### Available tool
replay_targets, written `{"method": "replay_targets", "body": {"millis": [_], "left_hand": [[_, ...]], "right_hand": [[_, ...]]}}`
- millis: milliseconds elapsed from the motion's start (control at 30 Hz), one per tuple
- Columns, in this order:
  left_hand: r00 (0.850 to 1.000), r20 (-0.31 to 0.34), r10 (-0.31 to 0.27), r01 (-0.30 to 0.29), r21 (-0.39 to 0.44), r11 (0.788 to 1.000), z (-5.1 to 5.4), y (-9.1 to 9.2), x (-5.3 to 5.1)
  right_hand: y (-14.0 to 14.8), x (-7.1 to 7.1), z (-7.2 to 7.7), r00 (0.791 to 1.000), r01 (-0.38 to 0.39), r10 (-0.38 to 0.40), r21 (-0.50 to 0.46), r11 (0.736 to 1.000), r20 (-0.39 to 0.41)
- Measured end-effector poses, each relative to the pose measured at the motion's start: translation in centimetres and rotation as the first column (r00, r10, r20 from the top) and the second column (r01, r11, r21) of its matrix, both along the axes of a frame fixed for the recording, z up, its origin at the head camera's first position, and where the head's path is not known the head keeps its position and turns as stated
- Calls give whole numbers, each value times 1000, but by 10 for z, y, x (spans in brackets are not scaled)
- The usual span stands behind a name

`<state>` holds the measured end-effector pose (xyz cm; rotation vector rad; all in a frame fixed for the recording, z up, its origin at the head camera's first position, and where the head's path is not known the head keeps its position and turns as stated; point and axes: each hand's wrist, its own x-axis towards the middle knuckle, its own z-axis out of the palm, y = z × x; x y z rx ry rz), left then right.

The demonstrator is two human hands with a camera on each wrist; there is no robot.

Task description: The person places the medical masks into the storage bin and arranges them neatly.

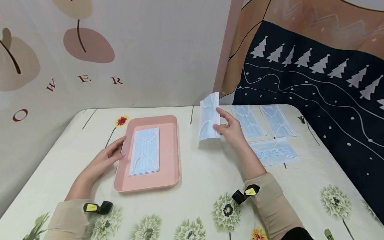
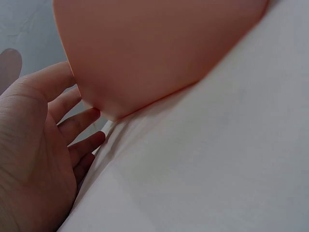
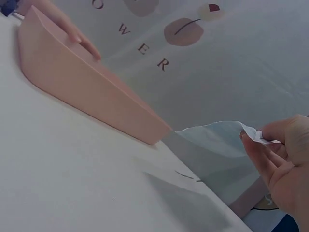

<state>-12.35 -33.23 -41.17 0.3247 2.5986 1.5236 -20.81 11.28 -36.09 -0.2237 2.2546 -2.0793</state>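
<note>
In the head view a pink tray (image 1: 169, 156) lies on the table with one pleated blue face mask (image 1: 144, 151) in it. My left hand (image 1: 103, 160) rests at the tray's left rim, its fingers loosely extended and touching the edge. Right of the tray, my right hand (image 1: 231, 130) pinches another face mask (image 1: 210, 116) by its right edge, raised above the table. The right wrist view shows this lifted mask (image 3: 217, 137) nearly edge-on between thumb and fingers. Beneath the left wrist camera, the tray's outer side (image 2: 145, 53) meets the left fingertips (image 2: 91, 116).
Three more face masks lie to the right: one at the back (image 1: 247, 121), one beside it (image 1: 277, 120), and one sideways in front (image 1: 274, 152). A flower-printed cloth (image 1: 192, 206) covers the table. Printed fabric (image 1: 168, 60) hangs behind it.
</note>
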Motion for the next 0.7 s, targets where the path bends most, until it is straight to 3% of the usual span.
{"method": "replay_targets", "body": {"millis": [267,700], "left_hand": [[1000,0,-18,18,34,999,3,2,0],[1000,-4,4,-4,-18,1000,2,1,0]], "right_hand": [[-14,7,5,1000,-26,26,-19,999,8],[-54,22,6,997,-81,83,-140,987,8]]}}
